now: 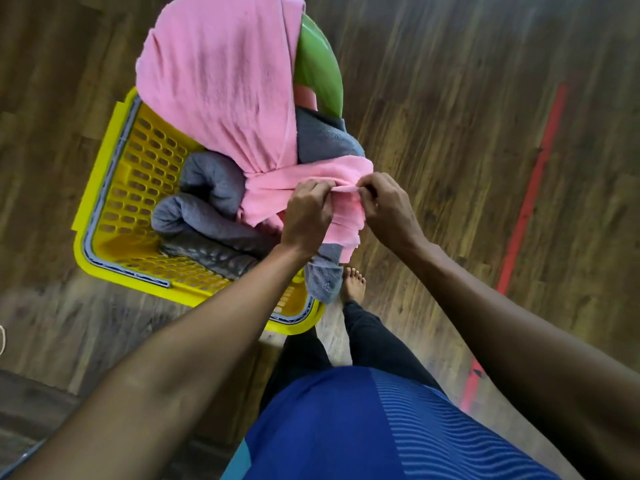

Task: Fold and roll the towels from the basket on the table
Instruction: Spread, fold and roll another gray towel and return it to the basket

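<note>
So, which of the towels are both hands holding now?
The pink towel: left hand and right hand pinch its edge; the grey towels lie in the yellow basket.

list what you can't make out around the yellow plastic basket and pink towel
Head view: green glossy plastic object, mostly covered by the pink cloth towel; its identity is unclear.
Head view: number of grey towels in the yellow perforated plastic basket; the pink towel and left hand cover some.

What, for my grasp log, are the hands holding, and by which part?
The pink towel: the left hand and the right hand both pinch its bunched edge, close together.
</note>
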### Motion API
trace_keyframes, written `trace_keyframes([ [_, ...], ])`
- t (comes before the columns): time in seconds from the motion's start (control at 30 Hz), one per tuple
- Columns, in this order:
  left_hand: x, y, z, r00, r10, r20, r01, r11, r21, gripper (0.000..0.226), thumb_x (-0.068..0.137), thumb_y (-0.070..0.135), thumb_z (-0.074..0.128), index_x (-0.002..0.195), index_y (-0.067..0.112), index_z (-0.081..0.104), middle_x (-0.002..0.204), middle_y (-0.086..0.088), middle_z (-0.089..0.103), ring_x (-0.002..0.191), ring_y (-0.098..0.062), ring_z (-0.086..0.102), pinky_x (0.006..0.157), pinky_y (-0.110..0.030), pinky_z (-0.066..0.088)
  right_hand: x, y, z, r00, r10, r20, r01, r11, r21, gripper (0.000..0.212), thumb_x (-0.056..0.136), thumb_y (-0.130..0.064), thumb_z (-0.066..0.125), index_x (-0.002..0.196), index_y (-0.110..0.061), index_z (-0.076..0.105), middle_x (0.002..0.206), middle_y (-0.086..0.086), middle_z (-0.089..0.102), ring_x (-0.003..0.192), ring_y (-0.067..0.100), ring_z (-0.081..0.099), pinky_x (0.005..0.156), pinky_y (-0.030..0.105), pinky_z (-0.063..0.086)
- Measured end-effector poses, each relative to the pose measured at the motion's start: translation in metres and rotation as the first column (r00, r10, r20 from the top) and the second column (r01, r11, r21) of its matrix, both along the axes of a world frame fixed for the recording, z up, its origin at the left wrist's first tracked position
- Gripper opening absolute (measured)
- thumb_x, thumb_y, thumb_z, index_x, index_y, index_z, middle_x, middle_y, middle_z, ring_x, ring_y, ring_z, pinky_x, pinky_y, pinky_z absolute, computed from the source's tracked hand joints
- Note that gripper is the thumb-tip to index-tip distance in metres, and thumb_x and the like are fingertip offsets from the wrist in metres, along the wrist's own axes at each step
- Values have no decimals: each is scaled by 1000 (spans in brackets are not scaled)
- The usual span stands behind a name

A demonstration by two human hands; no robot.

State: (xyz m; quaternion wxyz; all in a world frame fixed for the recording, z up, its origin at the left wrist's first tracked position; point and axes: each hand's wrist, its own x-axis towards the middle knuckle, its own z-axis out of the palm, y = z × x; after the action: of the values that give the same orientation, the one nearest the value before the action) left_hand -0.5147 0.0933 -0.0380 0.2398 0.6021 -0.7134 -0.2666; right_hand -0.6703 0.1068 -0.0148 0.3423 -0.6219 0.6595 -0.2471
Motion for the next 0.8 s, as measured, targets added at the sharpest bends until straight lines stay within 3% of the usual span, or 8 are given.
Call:
trace_keyframes([
  [0.13,4,1,19,999,28,-38,-28,1000,5,17,90,3,54,99,3,68,90,-14,67,85,-32,61,79,-37,46,0,6,17,1000,12,8,-12,1000,-10,11,94,-20,50,93,-12,58,90,-2,55,81,16,55,76,42,47],
  [0.27,13,2,45,995,-80,-52,79,996,-38,15,90,5,53,97,3,66,87,-14,63,83,-30,59,78,-31,40,2,9,40,997,26,75,-20,996,-82,10,89,-26,67,95,-18,68,87,-12,58,78,7,57,72,33,51],
  [0.37,19,5,51,994,-110,14,110,990,-88,16,90,2,54,99,2,67,88,-16,63,84,-34,59,78,-35,41,14,4,58,991,25,128,-15,997,-80,9,90,-20,66,94,-15,71,87,-6,67,81,11,64,74,30,53],
  [0.53,36,5,38,977,201,76,-194,977,-94,16,89,2,56,98,3,69,95,-20,59,90,-38,54,84,-36,36,25,-2,79,987,34,156,-13,991,-136,6,90,-15,66,92,-12,71,87,-2,69,81,12,65,72,22,50],
  [0.7,39,0,52,970,228,-90,-226,974,26,18,92,5,54,98,2,70,92,-18,67,88,-33,60,75,-23,34,14,-6,83,987,-58,152,79,988,-130,8,90,-16,64,88,-12,70,81,-4,67,76,4,60,66,9,41],
  [0.8,37,-11,75,972,140,-186,-126,988,88,15,93,5,52,95,3,67,90,-13,68,82,-23,59,70,-21,35,-7,-12,80,984,-124,126,136,987,-88,9,92,-19,62,89,-13,69,84,-4,66,77,5,58,66,10,40],
])
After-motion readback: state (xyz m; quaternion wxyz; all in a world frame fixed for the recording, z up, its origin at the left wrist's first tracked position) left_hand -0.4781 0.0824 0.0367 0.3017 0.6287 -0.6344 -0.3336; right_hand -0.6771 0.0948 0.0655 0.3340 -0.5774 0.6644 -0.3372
